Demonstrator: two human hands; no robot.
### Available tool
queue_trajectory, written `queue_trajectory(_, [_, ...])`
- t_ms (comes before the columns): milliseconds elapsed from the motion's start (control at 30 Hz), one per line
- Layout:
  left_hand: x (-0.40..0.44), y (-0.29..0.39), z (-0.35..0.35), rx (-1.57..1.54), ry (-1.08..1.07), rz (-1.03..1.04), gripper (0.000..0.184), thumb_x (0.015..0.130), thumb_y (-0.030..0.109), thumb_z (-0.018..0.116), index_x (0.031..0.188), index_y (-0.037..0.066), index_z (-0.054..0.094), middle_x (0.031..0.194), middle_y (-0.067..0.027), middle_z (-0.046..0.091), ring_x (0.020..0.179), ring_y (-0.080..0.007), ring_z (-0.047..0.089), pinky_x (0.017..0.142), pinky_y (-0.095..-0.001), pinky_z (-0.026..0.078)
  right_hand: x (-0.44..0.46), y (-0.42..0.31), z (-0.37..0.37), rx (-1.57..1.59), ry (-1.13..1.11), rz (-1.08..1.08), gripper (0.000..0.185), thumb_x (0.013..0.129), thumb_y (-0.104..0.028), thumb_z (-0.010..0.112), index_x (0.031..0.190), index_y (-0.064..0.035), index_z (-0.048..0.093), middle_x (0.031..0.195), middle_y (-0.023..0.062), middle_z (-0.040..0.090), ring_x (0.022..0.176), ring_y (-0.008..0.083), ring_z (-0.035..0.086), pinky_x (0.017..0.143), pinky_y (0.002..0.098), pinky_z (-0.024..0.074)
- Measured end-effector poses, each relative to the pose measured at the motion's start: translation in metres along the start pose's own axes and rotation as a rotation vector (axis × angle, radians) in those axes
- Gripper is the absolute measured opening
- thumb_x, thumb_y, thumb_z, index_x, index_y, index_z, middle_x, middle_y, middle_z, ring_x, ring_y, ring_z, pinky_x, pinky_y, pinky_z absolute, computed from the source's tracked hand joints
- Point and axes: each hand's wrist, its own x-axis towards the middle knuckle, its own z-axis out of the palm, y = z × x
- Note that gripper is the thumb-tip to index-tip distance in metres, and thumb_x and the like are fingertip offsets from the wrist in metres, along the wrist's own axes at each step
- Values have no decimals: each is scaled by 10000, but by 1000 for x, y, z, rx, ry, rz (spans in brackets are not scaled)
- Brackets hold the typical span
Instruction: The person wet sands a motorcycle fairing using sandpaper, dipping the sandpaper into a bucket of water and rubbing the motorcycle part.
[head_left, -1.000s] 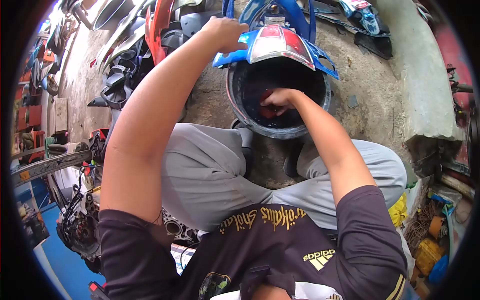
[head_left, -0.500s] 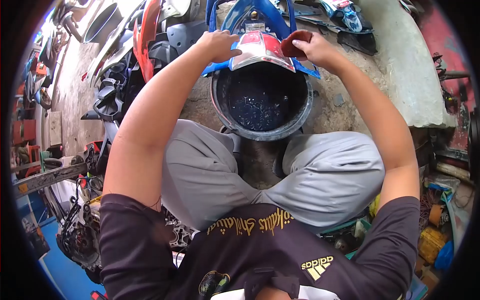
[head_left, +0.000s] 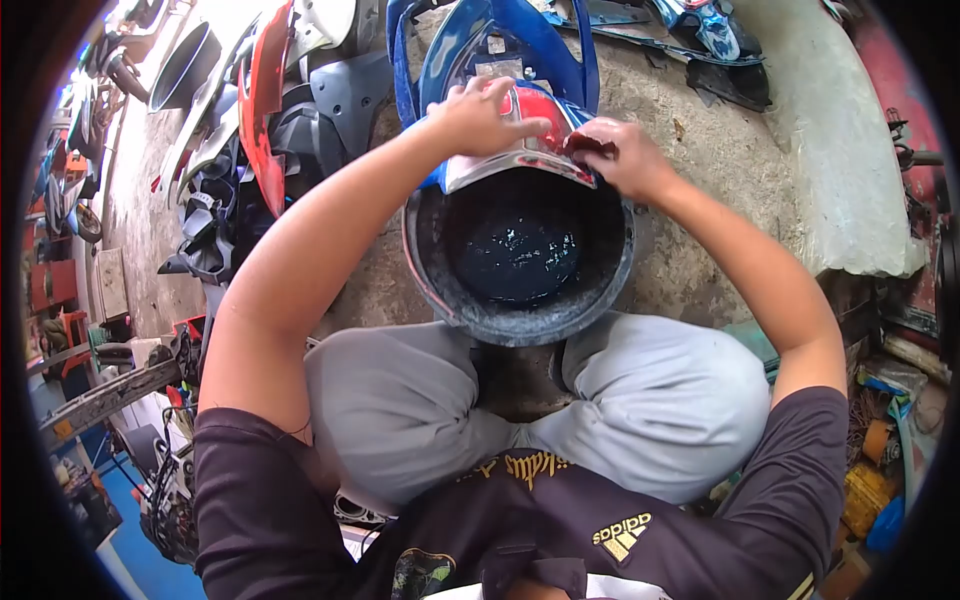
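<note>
A motorcycle body panel (head_left: 467, 172), blue with red and silver-white areas, lies across the far rim of a black bucket (head_left: 425, 290). Dark water (head_left: 520, 262) glints at the bottom of that bucket. My left hand (head_left: 488, 118) rests over the panel's left side with its fingers spread, hiding part of the surface. At the right edge of the panel, my right hand (head_left: 632, 160) is closed on a dark red-brown piece of sandpaper (head_left: 590, 148), bent between thumb and fingers.
Black, white and red motorcycle panels (head_left: 262, 110) are piled at the left. More blue and black panels (head_left: 715, 50) lie at the upper right, beside a pale concrete ledge (head_left: 855, 150). Engine parts (head_left: 165, 490) sit at the lower left. My knees flank the bucket.
The bucket and panel appear lower in view. My left hand has moved right, farther over the panel. My right hand has turned, and the sandpaper is now down near the panel's edge.
</note>
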Motion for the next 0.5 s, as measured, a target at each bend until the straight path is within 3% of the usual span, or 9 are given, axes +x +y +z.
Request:
queue_trajectory(33, [5, -6, 15, -24, 14, -5, 1234, 804, 978, 619, 1707, 165, 398, 1774, -200, 328, 1606, -486, 344, 1220, -770, 310, -2, 6, 4, -17, 51, -77, 245, 926, -50, 783, 1170, -59, 804, 1129, 161, 770, 1048, 309, 742, 957, 410, 584])
queue_trajectory(100, [-2, -12, 46, 35, 167, 65, 1230, 803, 963, 642, 1699, 155, 406, 1763, -224, 323, 1604, -498, 320, 1196, -802, 301, -6, 15, 15, -47, 147, -228, 254, 909, -54, 787, 1157, -96, 823, 1125, 146, 767, 1076, 369, 738, 954, 445, 591])
queue_trajectory(267, [-23, -11, 54, 76, 302, 113, 1156, 826, 855, 726, 1685, 148, 412, 1748, -229, 339, 1599, -501, 322, 1205, -778, 288, -5, 26, 30, -33, 264, -161, 294, 872, -12, 757, 1150, -98, 807, 1071, 157, 751, 1071, 391, 708, 987, 470, 559])
queue_trajectory(500, [-26, -9, 57, 66, 400, 137, 1084, 816, 791, 780, 1629, 131, 501, 1715, -212, 390, 1566, -465, 372, 1185, -732, 318, -14, 21, 33, -2, 227, -126, 391, 867, 24, 716, 1233, -98, 780, 1115, 179, 769, 1047, 404, 716, 928, 483, 575])
